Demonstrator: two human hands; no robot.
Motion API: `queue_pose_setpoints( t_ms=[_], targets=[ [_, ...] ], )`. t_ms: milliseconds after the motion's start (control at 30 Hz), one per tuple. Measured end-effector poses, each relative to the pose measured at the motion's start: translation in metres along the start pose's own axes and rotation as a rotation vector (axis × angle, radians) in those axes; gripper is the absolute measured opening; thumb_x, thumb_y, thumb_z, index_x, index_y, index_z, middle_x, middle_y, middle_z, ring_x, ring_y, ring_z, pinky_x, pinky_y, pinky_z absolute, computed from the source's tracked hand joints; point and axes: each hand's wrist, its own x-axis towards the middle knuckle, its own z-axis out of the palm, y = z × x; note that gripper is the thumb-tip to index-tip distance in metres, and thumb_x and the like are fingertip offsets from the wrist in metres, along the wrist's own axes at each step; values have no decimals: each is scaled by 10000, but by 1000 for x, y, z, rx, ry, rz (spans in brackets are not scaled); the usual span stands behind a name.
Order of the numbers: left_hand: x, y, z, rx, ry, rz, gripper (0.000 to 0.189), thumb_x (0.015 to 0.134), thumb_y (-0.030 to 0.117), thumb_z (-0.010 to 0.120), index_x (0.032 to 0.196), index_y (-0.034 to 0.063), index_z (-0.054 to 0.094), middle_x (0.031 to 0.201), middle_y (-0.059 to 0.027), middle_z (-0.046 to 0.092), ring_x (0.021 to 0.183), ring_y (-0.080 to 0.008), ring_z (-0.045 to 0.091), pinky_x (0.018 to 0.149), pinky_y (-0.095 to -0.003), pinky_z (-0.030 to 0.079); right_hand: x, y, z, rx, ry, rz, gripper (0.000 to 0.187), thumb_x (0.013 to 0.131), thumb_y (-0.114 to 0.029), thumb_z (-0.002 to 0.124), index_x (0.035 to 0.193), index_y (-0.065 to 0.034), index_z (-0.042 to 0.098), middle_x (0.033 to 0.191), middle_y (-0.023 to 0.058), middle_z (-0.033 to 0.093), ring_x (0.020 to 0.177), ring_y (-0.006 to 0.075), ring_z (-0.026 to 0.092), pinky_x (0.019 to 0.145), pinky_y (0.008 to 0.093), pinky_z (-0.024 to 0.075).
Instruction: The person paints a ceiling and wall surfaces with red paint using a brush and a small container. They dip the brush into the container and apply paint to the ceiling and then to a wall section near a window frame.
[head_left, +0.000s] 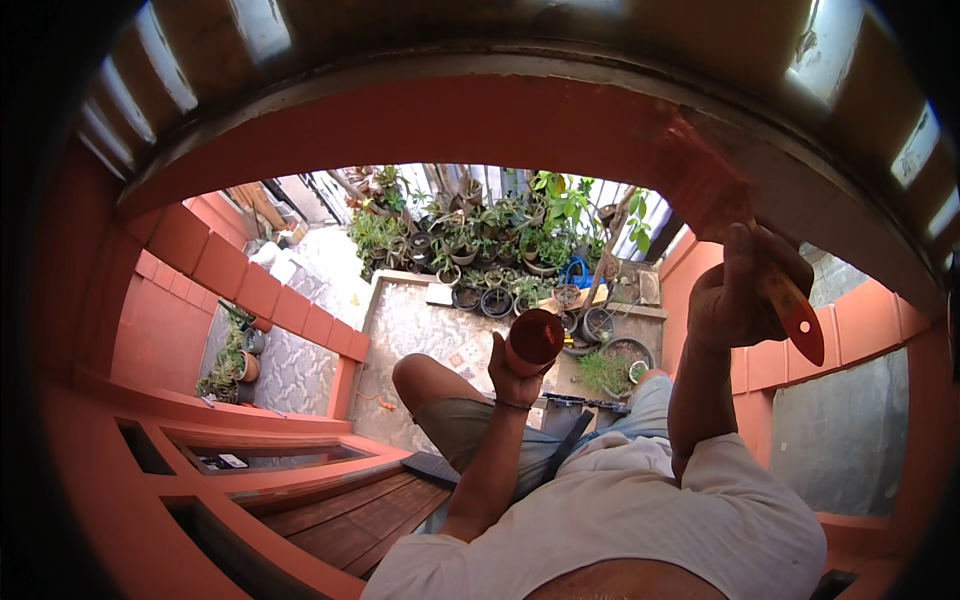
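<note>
My right hand (739, 289) grips a paintbrush (787, 307) by its red and yellow handle, which has a hanging hole at its end. The brush's bristles are raised against the beam (525, 120) overhead and are coated in red paint, so they blend into it. To the left of the brush the beam is red; to the right it is a dull brownish grey. Lower down, in front of my body, my left hand (517, 382) holds a small cup of red paint (534, 341), its open top facing up.
Potted plants (480, 247) crowd the patio below, beside a tiled floor (420, 322). Salmon-coloured railings (255, 277) and a wall (817, 337) flank me. A window frame (300, 457) and a brown wooden panel (352, 517) are at lower left. Slatted roofing (825, 52) lies above the beam.
</note>
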Motion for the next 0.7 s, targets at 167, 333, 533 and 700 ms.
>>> queue_pose_setpoints(
  t_ms=[167, 333, 533, 700],
  targets=[
    [4, 0, -4, 41, 28, -8, 647, 1015, 639, 534, 1432, 145, 552, 1358, -135, 648, 1189, -339, 671, 857, -540, 623, -1, -18, 84, 466, -209, 24, 273, 878, 82, 767, 1099, -8, 634, 1064, 148, 686, 953, 187, 689, 832, 272, 564],
    [2, 4, -5, 46, 20, 39, 651, 1012, 644, 533, 1435, 149, 551, 1364, -133, 646, 1199, -337, 666, 868, -541, 619, 6, -1, 96, 341, -100, 30, 246, 877, 46, 788, 1080, -11, 660, 1015, 114, 696, 917, 176, 694, 806, 287, 577],
    [-1, 5, -9, 11, 10, 18, 655, 1013, 646, 531, 1448, 156, 548, 1373, -121, 645, 1212, -329, 661, 890, -540, 607, 16, -15, 34, 25, 120, -148, 196, 877, 25, 780, 995, 19, 623, 922, 136, 696, 803, 202, 697, 760, 317, 587],
    [5, -1, -7, 112, 5, -11, 659, 1020, 654, 505, 1459, 164, 541, 1404, -108, 630, 1257, -321, 635, 917, -538, 593, 5, -27, 88, 347, -117, -49, 242, 898, 34, 773, 1081, -38, 633, 1068, 140, 689, 955, 198, 710, 825, 290, 578]
  ],
)
